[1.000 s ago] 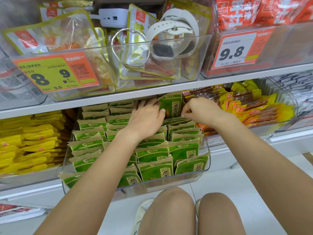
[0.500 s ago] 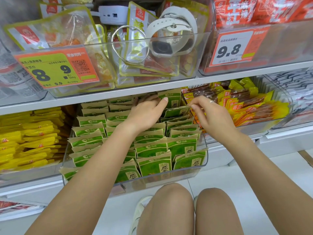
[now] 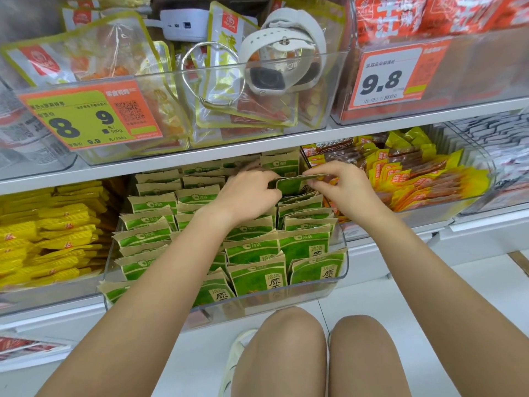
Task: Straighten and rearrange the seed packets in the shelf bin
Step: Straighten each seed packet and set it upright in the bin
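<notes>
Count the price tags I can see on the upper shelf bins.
2. A yellow and orange price tag is on the upper left bin's front; a white and orange price tag is on the upper right bin's front. Others may be out of view.

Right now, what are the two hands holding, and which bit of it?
Both hands hold one green seed packet at the back of the clear bin. The left hand grips its left edge; the right hand pinches its top right edge.
</notes>
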`<state>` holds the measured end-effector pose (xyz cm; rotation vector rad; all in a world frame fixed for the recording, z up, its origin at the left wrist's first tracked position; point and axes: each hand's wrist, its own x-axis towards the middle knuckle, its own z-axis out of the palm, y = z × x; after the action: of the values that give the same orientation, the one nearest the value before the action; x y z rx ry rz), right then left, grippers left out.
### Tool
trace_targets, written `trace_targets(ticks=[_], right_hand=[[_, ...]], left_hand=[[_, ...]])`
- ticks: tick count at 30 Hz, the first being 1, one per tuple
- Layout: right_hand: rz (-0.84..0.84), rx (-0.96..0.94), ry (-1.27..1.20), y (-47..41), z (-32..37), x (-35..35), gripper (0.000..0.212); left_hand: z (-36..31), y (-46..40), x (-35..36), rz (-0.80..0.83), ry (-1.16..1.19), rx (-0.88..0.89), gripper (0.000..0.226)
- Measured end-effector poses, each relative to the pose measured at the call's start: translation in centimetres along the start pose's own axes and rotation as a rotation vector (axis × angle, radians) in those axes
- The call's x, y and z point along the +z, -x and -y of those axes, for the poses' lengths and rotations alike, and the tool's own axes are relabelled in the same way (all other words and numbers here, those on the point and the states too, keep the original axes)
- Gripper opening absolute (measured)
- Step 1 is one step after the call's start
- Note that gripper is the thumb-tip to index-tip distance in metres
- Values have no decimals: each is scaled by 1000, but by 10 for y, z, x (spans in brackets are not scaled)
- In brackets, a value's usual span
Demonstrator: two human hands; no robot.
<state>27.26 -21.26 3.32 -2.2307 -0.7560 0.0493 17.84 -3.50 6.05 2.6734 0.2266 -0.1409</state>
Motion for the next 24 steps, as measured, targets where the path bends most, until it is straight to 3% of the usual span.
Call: trace_targets(ticks=[5, 13, 17, 24], right_hand=[[-65, -50, 8, 0, 7, -2, 16], [-413, -211, -95, 21, 10, -16, 17], [-439, -221, -62, 21, 13, -8, 18], [-508, -199, -72, 22, 22, 1, 23]], left_hand=[[-4, -2, 0, 12, -97, -23, 50], [-7, 25, 6, -297, -121, -9, 36], [-12, 25, 6, -161, -128, 62, 33], [-13, 37, 10, 15, -84, 53, 58]])
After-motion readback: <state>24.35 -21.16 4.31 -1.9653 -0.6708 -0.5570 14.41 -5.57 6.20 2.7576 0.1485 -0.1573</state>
